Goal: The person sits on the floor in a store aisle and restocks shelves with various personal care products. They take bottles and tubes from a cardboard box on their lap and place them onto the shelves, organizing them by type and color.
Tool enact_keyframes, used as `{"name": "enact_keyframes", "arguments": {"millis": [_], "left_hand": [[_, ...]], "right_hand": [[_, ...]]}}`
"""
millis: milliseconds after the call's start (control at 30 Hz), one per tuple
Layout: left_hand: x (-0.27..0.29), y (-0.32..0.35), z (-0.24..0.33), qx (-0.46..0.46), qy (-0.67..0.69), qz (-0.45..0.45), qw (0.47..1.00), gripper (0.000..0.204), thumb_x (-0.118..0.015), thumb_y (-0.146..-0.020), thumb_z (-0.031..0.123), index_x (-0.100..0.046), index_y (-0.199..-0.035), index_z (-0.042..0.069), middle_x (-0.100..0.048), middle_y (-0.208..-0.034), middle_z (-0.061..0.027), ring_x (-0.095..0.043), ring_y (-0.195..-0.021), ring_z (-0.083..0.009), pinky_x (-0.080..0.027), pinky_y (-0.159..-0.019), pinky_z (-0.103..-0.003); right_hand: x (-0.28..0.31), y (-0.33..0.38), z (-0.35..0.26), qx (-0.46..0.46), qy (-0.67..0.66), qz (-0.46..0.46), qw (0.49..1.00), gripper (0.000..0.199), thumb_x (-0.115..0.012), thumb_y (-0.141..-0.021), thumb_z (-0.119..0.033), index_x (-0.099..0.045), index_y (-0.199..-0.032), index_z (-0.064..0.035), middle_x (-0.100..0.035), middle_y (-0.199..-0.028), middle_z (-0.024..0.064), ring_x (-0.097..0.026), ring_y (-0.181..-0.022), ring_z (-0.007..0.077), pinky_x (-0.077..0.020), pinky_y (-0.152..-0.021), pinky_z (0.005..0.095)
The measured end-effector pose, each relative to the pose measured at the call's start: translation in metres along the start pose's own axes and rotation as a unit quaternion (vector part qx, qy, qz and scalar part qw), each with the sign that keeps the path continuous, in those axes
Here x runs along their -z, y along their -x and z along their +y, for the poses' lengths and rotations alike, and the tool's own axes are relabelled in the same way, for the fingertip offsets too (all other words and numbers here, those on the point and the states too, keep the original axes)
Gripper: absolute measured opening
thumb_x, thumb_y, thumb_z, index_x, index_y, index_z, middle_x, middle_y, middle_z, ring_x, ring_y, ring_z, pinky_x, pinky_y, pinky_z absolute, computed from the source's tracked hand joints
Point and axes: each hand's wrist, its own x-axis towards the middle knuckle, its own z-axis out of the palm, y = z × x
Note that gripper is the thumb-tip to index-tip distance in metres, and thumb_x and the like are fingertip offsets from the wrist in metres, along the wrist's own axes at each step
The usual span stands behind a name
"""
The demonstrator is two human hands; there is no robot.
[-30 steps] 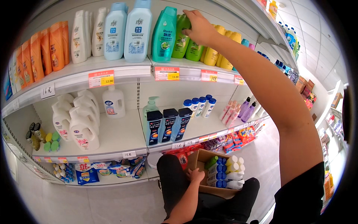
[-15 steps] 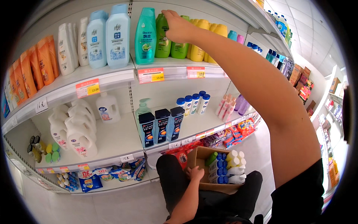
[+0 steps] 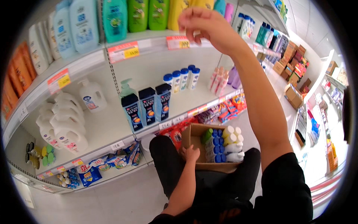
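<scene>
My right hand (image 3: 207,27) hangs in the air before the upper shelf's edge, its fingers loosely curled and apart with nothing in them. Behind it stand yellow bottles (image 3: 177,14), and left of these are two green bottles (image 3: 158,15) and a teal shampoo bottle (image 3: 115,20). My left hand (image 3: 191,153) grips the left side of an open cardboard box (image 3: 203,167) held between my knees. In the box are a green bottle (image 3: 206,136), several blue-capped bottles (image 3: 215,149) and several white and pale yellow bottles (image 3: 233,142).
On the middle shelf stand three dark-capped blue bottles (image 3: 148,105), several blue-capped white bottles (image 3: 181,79) and white jugs (image 3: 67,125). Light blue bottles (image 3: 85,26) fill the upper left. Bagged goods (image 3: 89,174) lie on the bottom shelf. Cartons (image 3: 294,95) stand far right.
My right hand has let go of the green bottle on the upper shelf and moved right and down, away from it. The view has tilted downward. My left hand stays at the box.
</scene>
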Motion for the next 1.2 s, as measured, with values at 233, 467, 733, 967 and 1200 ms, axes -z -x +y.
{"name": "enact_keyframes", "arguments": {"millis": [233,467,733,967,1200], "left_hand": [[-0.002,-0.005,-0.006,-0.003,-0.011,-0.002,1.0,0.062,-0.068,-0.082,0.038,-0.062,-0.14,0.018,-0.018,-0.162,-0.0274,-0.021,-0.146,-0.0482,-0.023,-0.121,-0.052],[0.003,-0.011,-0.008,-0.01,-0.03,-0.016,0.999,0.06,-0.067,-0.085,0.036,-0.059,-0.143,0.021,-0.016,-0.164,-0.0226,-0.018,-0.147,-0.049,-0.021,-0.122,-0.054],[0.01,-0.01,-0.009,0.009,-0.026,-0.018,0.999,0.059,-0.066,-0.087,0.037,-0.058,-0.144,0.022,-0.014,-0.166,-0.0199,-0.015,-0.15,-0.0464,-0.018,-0.122,-0.057],[0.009,-0.002,0.0,0.006,-0.043,-0.043,0.998,0.06,-0.065,-0.088,0.037,-0.057,-0.145,0.023,-0.014,-0.166,-0.0187,-0.013,-0.151,-0.0443,-0.02,-0.122,-0.054],[0.012,-0.008,-0.004,0.007,-0.034,-0.033,0.999,0.061,-0.065,-0.088,0.038,-0.056,-0.146,0.023,-0.014,-0.166,-0.0195,-0.014,-0.15,-0.0452,-0.021,-0.122,-0.054]], "right_hand": [[-0.026,0.143,0.187,-0.439,-0.022,-0.33,0.835,0.046,-0.057,-0.098,-0.044,-0.069,-0.116,-0.0033,-0.073,-0.111,0.0137,-0.072,-0.084,0.0236,-0.0593,-0.075,0.0334],[-0.115,0.298,0.38,-0.439,0.299,-0.114,0.84,0.054,-0.067,-0.087,-0.034,-0.061,-0.131,-0.0034,-0.062,-0.127,0.0283,-0.062,-0.118,0.0405,-0.0513,-0.1,0.0451],[-0.164,0.32,0.389,-0.462,0.276,0.047,0.841,0.052,-0.076,-0.084,-0.032,-0.057,-0.126,-0.0063,-0.057,-0.133,0.0226,-0.059,-0.12,0.0421,-0.0507,-0.098,0.0498],[-0.171,0.33,0.404,-0.429,0.302,0.083,0.847,0.046,-0.076,-0.083,-0.031,-0.059,-0.119,-0.0073,-0.062,-0.127,0.0225,-0.061,-0.116,0.0404,-0.052,-0.093,0.05],[-0.141,0.301,0.344,-0.339,0.241,0.087,0.905,0.04,-0.076,-0.081,-0.029,-0.066,-0.111,-0.0043,-0.071,-0.108,0.0182,-0.067,-0.104,0.0388,-0.0534,-0.088,0.0483]]}}
